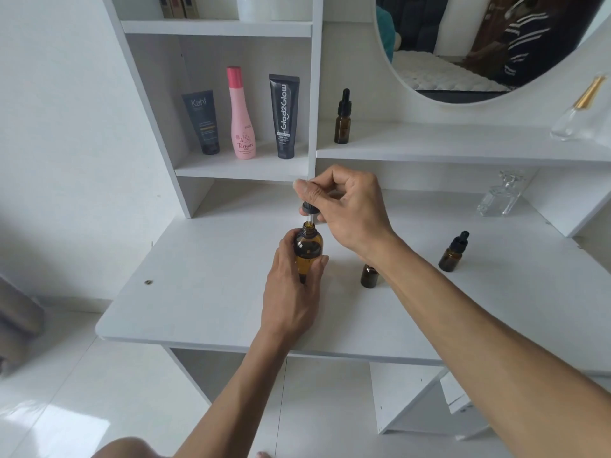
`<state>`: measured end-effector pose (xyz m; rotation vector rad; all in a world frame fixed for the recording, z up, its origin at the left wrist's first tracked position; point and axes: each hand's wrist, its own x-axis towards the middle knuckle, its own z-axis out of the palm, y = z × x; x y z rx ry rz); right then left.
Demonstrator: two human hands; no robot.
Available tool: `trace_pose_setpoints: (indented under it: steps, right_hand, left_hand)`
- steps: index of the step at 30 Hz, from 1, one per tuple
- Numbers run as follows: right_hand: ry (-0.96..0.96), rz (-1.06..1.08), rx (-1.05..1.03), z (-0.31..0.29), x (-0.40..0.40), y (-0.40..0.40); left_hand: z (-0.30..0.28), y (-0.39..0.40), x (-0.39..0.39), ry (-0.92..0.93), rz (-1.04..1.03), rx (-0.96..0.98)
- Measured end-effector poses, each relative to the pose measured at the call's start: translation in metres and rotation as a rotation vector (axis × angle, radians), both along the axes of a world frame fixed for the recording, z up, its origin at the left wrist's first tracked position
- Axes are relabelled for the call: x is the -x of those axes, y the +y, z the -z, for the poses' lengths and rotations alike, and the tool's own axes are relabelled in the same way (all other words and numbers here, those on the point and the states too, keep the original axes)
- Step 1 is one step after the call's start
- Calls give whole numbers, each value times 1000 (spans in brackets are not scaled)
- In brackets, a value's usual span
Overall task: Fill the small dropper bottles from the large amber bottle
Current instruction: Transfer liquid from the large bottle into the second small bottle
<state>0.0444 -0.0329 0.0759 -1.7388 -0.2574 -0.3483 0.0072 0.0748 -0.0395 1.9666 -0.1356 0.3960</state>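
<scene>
My left hand (291, 289) grips the large amber bottle (309, 249), which stands upright on the white desk (205, 292) with its neck uncovered. Right above it, my right hand (350, 206) pinches a black dropper cap (310, 209), and its glass tube dips into the bottle's neck. A small amber bottle without a cap (369, 276) stands just right of the large one, partly hidden by my right forearm. Another small dropper bottle (453, 251) with its black cap on stands further right. A third capped dropper bottle (342, 118) is on the shelf behind.
A shelf unit at the back holds a grey tube (202, 122), a pink bottle (242, 115) and a black tube (285, 117). Two clear glass bottles (499, 196) (578, 110) stand at the right, under a round mirror (489, 44). The desk's front edge lies near my forearms.
</scene>
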Motion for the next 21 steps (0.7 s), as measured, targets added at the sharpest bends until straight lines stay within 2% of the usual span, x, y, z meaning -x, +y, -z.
trace_pose_setpoints:
  steps: [21]
  right_hand:
    - [-18,36,-144,-34,9,-8]
  left_hand:
    - [0,0,0,6,-8,-14]
